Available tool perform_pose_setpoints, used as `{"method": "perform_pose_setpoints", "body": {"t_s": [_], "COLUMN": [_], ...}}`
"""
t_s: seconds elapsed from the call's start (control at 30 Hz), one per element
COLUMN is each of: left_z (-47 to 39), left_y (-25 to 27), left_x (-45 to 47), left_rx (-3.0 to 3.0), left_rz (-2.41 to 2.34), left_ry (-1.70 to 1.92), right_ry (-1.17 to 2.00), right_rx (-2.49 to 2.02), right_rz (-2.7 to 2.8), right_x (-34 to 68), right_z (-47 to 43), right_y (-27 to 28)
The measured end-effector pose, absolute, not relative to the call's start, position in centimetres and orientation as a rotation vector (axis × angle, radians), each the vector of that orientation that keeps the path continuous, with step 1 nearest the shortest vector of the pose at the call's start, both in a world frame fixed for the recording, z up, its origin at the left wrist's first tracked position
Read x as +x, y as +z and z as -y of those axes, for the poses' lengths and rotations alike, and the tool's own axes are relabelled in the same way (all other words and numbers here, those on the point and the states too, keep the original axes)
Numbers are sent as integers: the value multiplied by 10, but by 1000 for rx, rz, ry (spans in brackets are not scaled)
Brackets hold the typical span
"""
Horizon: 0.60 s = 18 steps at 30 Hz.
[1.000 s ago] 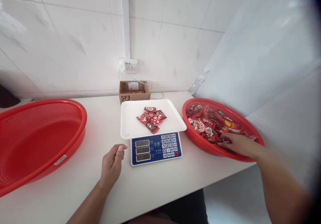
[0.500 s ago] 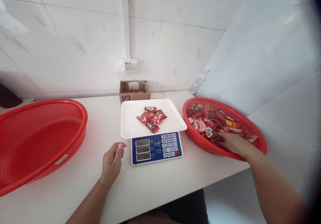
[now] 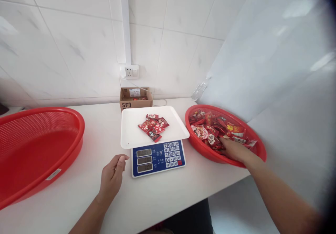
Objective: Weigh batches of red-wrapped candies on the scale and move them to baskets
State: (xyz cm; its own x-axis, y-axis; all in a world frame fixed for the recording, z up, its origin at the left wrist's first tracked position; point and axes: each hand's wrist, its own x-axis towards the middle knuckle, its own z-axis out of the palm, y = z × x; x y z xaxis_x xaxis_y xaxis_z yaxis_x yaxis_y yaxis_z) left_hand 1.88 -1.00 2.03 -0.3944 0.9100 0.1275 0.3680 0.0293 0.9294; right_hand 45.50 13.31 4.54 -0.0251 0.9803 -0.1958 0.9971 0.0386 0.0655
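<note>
My left hand (image 3: 112, 174) rests over the table just left of the digital scale (image 3: 158, 158). Its fingers are curled in, with nothing visible in them. On the scale's white tray (image 3: 132, 136) lies a small pile of red snack packets (image 3: 154, 126). My right hand (image 3: 232, 149) reaches into a red plastic basket (image 3: 202, 154) on the right. That basket holds many small wrapped packets (image 3: 214, 127), mostly red. The fingertips of the right hand are hidden among them, so whether they grip one does not show.
A second red basket (image 3: 76, 150), with nothing visible inside, stands at the left. Behind the scale is a cardboard box (image 3: 136, 104) with a few red packets in it. A cable runs from the wall socket (image 3: 129, 72). The white table (image 3: 147, 202) ends at the front right.
The view has shifted a little, so everything sits slightly further left. My right hand stays in the basket among the packets; my left hand keeps its curled pose beside the scale.
</note>
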Motion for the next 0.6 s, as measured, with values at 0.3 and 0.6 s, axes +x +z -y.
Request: {"method": "perform_pose_setpoints", "body": {"t_s": [0.3,0.6], "left_z": [9,4], "left_y": [20,11], "left_x": [16,6], "left_rx": [1325,1430], "left_rz": [-1839,-1912], "left_ry": [1338,1222], "right_ry": [-223,-390], "right_rx": [2168,2660], "right_rz": [-2274,-2542], "right_x": [456,456], "right_z": [-132,-122], "right_y": [68,100]}}
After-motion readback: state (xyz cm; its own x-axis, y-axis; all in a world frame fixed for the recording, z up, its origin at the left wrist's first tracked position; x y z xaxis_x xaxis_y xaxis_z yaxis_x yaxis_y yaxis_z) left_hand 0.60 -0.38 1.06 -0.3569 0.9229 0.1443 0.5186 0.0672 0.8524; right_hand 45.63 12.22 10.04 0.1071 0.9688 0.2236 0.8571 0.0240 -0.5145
